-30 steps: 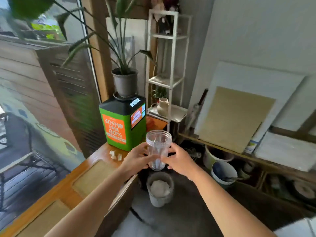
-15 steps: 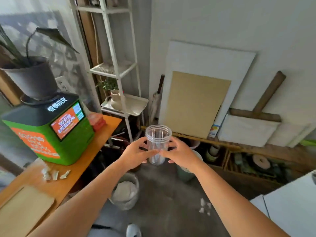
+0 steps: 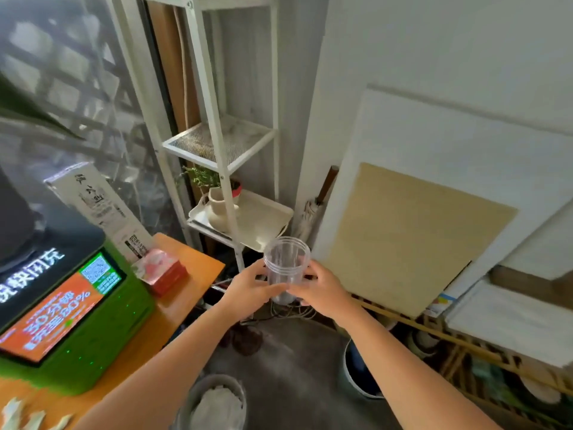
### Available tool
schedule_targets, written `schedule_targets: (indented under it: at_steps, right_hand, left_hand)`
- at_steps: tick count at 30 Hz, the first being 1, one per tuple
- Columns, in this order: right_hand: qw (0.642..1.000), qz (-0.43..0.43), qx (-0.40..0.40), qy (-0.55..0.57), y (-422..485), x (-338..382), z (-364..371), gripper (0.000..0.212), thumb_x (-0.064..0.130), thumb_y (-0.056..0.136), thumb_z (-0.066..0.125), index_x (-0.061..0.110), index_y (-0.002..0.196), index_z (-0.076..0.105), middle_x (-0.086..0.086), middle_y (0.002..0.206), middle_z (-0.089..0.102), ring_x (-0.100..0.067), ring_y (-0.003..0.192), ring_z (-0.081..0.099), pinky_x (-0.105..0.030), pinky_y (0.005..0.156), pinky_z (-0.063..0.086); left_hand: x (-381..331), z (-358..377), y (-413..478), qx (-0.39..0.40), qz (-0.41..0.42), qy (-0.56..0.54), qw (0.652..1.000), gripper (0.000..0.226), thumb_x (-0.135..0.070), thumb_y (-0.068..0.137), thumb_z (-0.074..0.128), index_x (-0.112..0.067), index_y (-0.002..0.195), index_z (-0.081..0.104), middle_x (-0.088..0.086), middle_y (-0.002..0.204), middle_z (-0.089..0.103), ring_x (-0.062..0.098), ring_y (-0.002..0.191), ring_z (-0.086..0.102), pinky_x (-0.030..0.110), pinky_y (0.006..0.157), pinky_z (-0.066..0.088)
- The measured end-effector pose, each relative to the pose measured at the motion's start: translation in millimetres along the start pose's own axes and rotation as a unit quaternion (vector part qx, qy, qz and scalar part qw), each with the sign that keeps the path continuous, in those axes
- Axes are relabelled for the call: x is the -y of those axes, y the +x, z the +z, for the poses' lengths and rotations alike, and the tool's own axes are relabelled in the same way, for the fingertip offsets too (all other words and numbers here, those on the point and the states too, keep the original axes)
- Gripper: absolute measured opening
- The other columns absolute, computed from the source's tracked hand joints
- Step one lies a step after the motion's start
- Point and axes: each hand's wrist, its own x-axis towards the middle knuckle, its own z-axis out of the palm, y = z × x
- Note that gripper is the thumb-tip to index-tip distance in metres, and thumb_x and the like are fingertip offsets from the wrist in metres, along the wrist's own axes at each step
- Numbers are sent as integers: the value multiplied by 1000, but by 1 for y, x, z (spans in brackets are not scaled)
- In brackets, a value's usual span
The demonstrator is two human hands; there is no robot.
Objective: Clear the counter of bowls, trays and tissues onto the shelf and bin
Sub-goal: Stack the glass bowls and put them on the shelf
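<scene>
A clear plastic jar (image 3: 286, 264), upright with no lid, is held in the air between my left hand (image 3: 249, 288) and my right hand (image 3: 321, 288). It hangs just in front of the white metal shelf (image 3: 217, 141). On the shelf's lower level lies a cream tray (image 3: 266, 225) with a cream jug (image 3: 218, 212) on it. The wooden counter (image 3: 183, 293) is at the left, with crumpled tissue scraps (image 3: 28, 418) near its front edge. A grey bin (image 3: 214, 401) with white paper in it stands on the floor below my arms.
A green kiosk box (image 3: 77, 321) and a pink-red tissue box (image 3: 161, 270) stand on the counter. Boards (image 3: 412, 237) lean on the right wall above a low wooden rack (image 3: 465, 346). A white-and-blue bucket (image 3: 359, 370) stands on the floor.
I have moved closer to the white shelf and turned right. The jar, still in both hands, now sits right by the tray level. The bin has slid to the bottom of view.
</scene>
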Motion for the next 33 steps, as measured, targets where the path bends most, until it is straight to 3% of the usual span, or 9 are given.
schedule_targets:
  at_steps: [3, 8, 12, 15, 19, 22, 25, 29, 33]
  right_hand:
    - [999, 14, 29, 27, 59, 4, -15, 60, 47, 57, 87, 68, 99, 49, 20, 117, 60, -15, 104, 68, -39, 75, 63]
    - [998, 3, 57, -21, 169, -6, -37, 78, 38, 70, 87, 41, 137, 47, 20, 119, 59, -10, 103, 67, -45, 87, 60]
    - [997, 10, 82, -8, 259, -22, -51, 87, 45, 69, 87, 31, 143, 44, 14, 122, 62, -5, 97, 68, -37, 87, 59]
    - [995, 11, 99, -8, 320, -40, -58, 84, 42, 72, 85, 32, 143, 42, 11, 124, 60, -9, 102, 66, -40, 90, 57]
    - [993, 8, 119, 15, 387, -61, -58, 78, 28, 77, 84, 29, 142, 42, 9, 128, 57, -12, 110, 62, -33, 90, 55]
    - [992, -10, 126, 28, 429, -74, -47, 77, 25, 75, 86, 30, 139, 45, 9, 126, 56, -12, 112, 61, -28, 86, 55]
    - [990, -18, 135, 36, 460, -90, -31, 73, 25, 76, 85, 32, 138, 46, 12, 126, 55, 5, 104, 57, -10, 76, 52]
    - [990, -32, 131, 30, 485, -112, -10, 72, 25, 78, 83, 29, 139, 45, 4, 134, 54, -3, 112, 54, -11, 80, 51]
    - [989, -43, 136, 37, 500, -129, 3, 72, 15, 79, 82, 29, 140, 45, 2, 138, 51, -4, 116, 52, -8, 77, 51]
  left_hand:
    - [2, -3, 54, -31, -27, -17, 999, 54, -29, 75, 81, -33, 125, 59, -5, 111, 70, 14, 89, 72, 38, 83, 58]
    - [6, -5, 148, -85, -75, -17, 993, 59, -26, 76, 82, -25, 129, 57, -4, 116, 66, 16, 95, 70, 44, 88, 58]
    - [12, -6, 224, -156, -140, -2, 978, 54, -44, 72, 82, -31, 118, 57, -13, 108, 64, 3, 83, 68, 20, 64, 55]
    - [23, -6, 279, -181, -159, -6, 970, 50, -37, 73, 83, -27, 116, 59, -8, 108, 65, -3, 79, 64, 9, 53, 47]
    - [47, -9, 340, -217, -166, -35, 961, 48, -14, 77, 81, -16, 120, 60, 6, 114, 67, 14, 90, 69, 24, 71, 55]
    - [71, -14, 373, -248, -163, -62, 953, 52, -10, 74, 83, -32, 115, 58, -5, 111, 68, 11, 93, 67, 15, 64, 53]
    - [99, -17, 393, -279, -165, -69, 943, 60, -9, 76, 80, -24, 129, 57, -5, 117, 67, 14, 105, 65, 15, 69, 53]
    - [131, -20, 410, -305, -151, -64, 938, 63, -10, 77, 80, -25, 133, 55, -4, 124, 66, 17, 115, 61, 35, 95, 51]
    - [152, -15, 421, -321, -153, -73, 932, 59, -9, 81, 75, -35, 129, 50, -5, 124, 64, 15, 116, 60, 35, 96, 52]
